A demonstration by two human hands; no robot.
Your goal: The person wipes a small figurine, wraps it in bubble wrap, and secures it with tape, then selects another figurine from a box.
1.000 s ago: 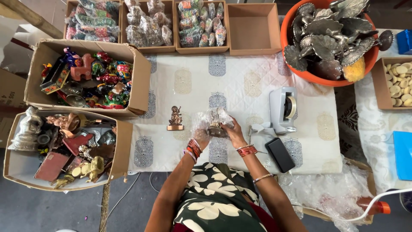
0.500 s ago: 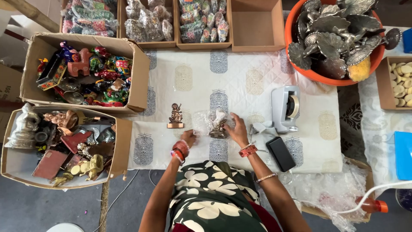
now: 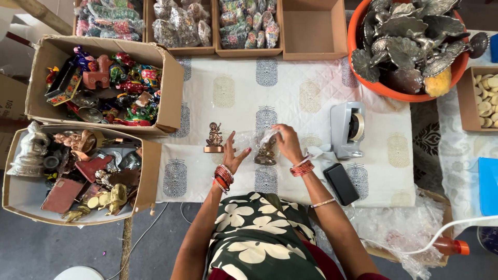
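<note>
A small bronze figurine (image 3: pixel 266 152) stands on the white printed cloth (image 3: pixel 311 98), partly inside a clear plastic bag (image 3: pixel 255 140). My right hand (image 3: pixel 285 142) grips the top of the bag over the figurine. To its left, my left hand (image 3: pixel 236 154) is open with fingers spread, touching the bag's left side. A second copper-coloured figurine (image 3: pixel 213 138) stands bare on the cloth just left of my left hand. Red bangles circle both wrists.
A grey tape dispenser (image 3: pixel 348 129) and a black phone (image 3: pixel 341 183) lie to the right. Cardboard boxes of painted toys (image 3: pixel 111 83) and metal figures (image 3: pixel 78 171) stand at left. Boxes of wrapped items line the back; an orange tub (image 3: pixel 410 46) holds metal leaves.
My left hand has let go and opened beside the bag, moving slightly left and nearer. My right hand stays on the bag over the figurine, which now stands on the cloth.
</note>
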